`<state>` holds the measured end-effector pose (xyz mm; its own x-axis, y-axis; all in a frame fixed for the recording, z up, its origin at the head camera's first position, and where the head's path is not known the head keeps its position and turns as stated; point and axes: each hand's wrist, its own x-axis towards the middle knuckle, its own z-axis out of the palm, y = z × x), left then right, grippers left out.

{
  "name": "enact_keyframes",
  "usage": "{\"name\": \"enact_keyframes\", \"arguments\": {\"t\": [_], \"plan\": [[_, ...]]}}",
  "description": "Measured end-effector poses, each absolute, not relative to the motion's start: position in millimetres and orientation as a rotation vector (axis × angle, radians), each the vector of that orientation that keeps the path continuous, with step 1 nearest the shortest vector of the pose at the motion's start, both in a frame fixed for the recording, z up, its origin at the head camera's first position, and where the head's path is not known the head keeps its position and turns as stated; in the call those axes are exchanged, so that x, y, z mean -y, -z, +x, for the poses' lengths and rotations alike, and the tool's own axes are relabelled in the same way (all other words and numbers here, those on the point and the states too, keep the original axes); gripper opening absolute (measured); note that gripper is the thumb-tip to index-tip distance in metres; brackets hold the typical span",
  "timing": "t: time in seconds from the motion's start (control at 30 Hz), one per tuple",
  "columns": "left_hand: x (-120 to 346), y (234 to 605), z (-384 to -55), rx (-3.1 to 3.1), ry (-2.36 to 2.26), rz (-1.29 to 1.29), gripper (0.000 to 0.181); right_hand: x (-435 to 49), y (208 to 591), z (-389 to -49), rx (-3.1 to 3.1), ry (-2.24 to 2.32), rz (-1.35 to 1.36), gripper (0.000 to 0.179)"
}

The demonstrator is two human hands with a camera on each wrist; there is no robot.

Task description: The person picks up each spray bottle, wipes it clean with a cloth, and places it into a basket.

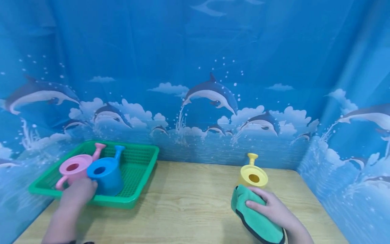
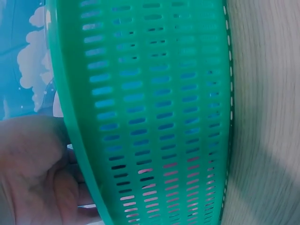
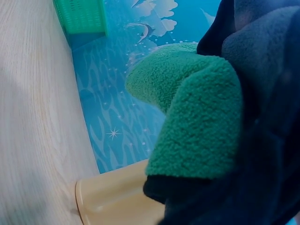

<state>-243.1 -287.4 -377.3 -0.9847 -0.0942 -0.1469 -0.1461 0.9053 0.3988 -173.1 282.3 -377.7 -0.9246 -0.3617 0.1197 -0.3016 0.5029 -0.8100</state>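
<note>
My left hand (image 1: 80,191) reaches over the near rim of a green plastic basket (image 1: 130,203). Its fingers curl at the handle side of a blue watering can (image 1: 110,179) and hide that handle. To its left a pink watering can (image 1: 75,166) lies in the same basket. The left wrist view has the left hand (image 2: 35,173) behind the rim, fingertips hidden by the slotted wall (image 2: 154,112). My right hand (image 1: 274,206) grips a folded green cloth (image 1: 259,217) with black edging. Just beyond that cloth stands a yellow watering can (image 1: 254,174), partly covered by it.
A pale wood-grain table (image 1: 189,203) carries everything. Blue curtains (image 1: 195,40) printed with dolphins rise along its back and sides. The basket stands at the left, close to the back curtain, and the yellow can at the right.
</note>
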Motion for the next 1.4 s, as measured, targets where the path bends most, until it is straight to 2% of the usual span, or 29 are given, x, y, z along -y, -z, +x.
{"name": "enact_keyframes", "arguments": {"t": [0.23,0.5,0.6,0.87,1.03,1.4], "plan": [[287.3,378.5,-238.3,-3.022,-0.559,-0.162,0.038,-280.3,373.9,-171.4,-2.774,1.357,-0.473,0.045],[289.9,384.8,-239.6,-3.108,-0.559,-0.251,0.041,-282.2,371.5,-172.2,-2.772,1.347,-0.442,0.045],[289.2,385.6,-238.1,-3.129,-0.529,-0.309,0.051,-284.1,371.3,-171.8,-2.774,1.353,-0.405,0.045],[271.6,373.7,-230.1,-3.082,-0.591,-0.591,0.096,-290.3,369.4,-168.7,-2.742,1.442,-0.294,0.049],[245.7,368.6,-225.2,-3.29,-0.715,-0.492,0.099,-294.6,367.3,-167.8,-2.756,1.487,-0.175,0.051],[157.8,362.1,-218.7,-3.348,-0.809,-0.035,0.083,-313.0,361.2,-167.7,-2.711,1.662,0.038,0.059]]}}
